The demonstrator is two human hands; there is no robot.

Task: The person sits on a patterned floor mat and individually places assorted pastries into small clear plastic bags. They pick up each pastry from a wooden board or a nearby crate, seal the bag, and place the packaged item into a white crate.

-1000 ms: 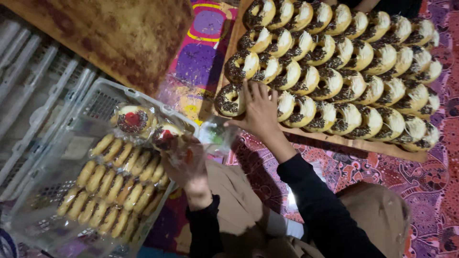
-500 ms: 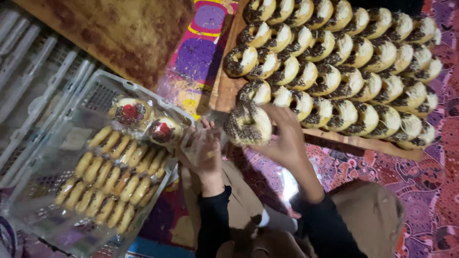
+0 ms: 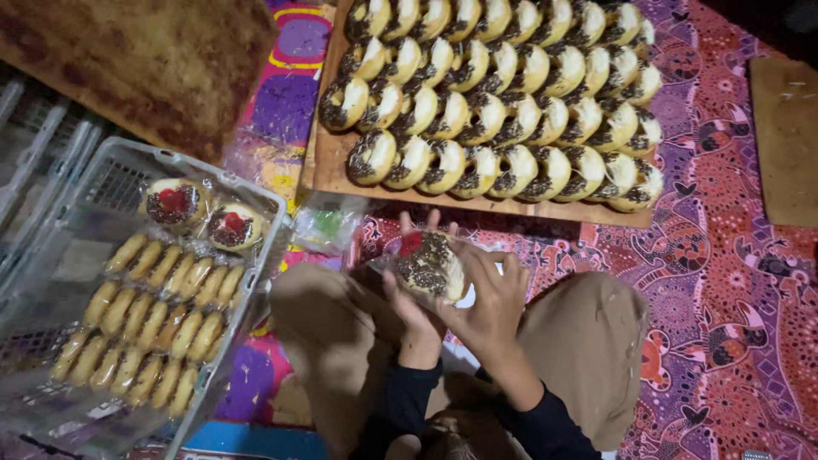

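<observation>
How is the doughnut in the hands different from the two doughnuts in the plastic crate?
The held doughnut sits between both hands, the left hand and the right hand, over the lap; the two crate doughnuts lie in the crate. The held one's red bit is at its edge; theirs are in the middle. All three have dark sprinkles.

Dim warm light, corners dark, slight motion blur, mild glare.
</observation>
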